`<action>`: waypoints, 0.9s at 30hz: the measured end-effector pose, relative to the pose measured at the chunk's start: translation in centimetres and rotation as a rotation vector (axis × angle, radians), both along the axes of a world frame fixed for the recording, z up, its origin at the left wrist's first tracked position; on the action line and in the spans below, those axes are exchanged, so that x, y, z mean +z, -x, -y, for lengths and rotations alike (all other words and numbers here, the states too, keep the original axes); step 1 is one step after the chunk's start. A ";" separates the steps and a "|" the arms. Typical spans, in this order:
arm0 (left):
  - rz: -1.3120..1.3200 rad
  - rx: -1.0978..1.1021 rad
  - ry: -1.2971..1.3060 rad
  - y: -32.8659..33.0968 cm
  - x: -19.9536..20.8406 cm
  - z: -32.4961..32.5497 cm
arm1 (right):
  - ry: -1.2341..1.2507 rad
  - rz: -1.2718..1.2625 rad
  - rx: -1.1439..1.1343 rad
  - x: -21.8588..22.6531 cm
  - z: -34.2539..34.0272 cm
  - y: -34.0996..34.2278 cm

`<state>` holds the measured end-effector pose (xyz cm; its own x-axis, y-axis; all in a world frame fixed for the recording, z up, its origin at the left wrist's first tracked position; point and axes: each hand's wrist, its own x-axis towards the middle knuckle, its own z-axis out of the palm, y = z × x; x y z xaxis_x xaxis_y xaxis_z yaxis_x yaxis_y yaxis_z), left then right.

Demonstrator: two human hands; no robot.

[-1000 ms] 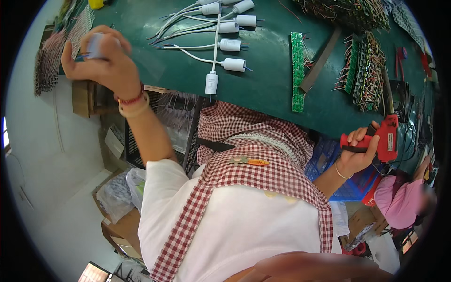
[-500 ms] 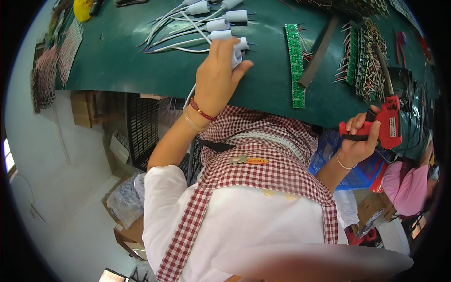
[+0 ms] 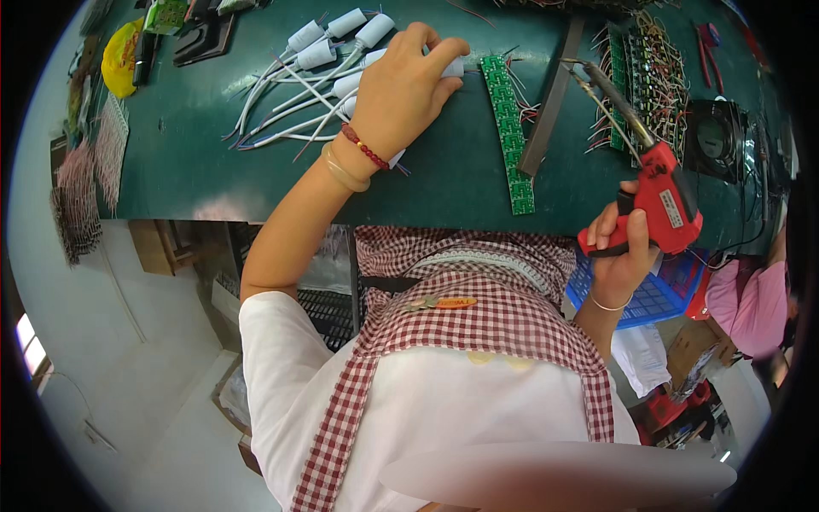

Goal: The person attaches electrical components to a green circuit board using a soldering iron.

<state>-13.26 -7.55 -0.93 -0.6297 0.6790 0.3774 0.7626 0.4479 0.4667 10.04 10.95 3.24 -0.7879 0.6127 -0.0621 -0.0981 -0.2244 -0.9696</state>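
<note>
White socket [image 3: 454, 67] is showing under nearer left hand [image 3: 397, 92], end poking out right of curled fingers, can't tell if pinching, axis running roughly along counter [image 3: 456, 183] near edge, right hand [image 3: 621, 256] gripping red soldering gun [image 3: 664, 200].

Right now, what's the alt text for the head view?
A person's right hand grips a red-and-black soldering gun at a dark green table, while the left hand covers part of a group of white cylindrical fittings with white cables. Between the hands lie a narrow green circuit-board strip and a dark flat bar.
</note>
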 end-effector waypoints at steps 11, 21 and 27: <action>-0.052 -0.101 0.068 0.3 -0.3 -1.1 | -0.009 0.263 0.056 1.3 1.1 1.9; 0.153 -0.158 -0.001 0.6 -0.3 -1.6 | -0.060 0.366 0.074 0.8 1.5 2.3; 0.150 -0.132 0.027 0.4 -0.4 -1.8 | -0.106 0.436 0.073 1.3 1.9 2.7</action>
<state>-13.65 -5.71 -1.36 -0.5821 0.7680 0.2669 0.7386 0.3622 0.5686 7.39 9.01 4.51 -0.7431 0.5777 -0.3378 0.3370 -0.1132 -0.9347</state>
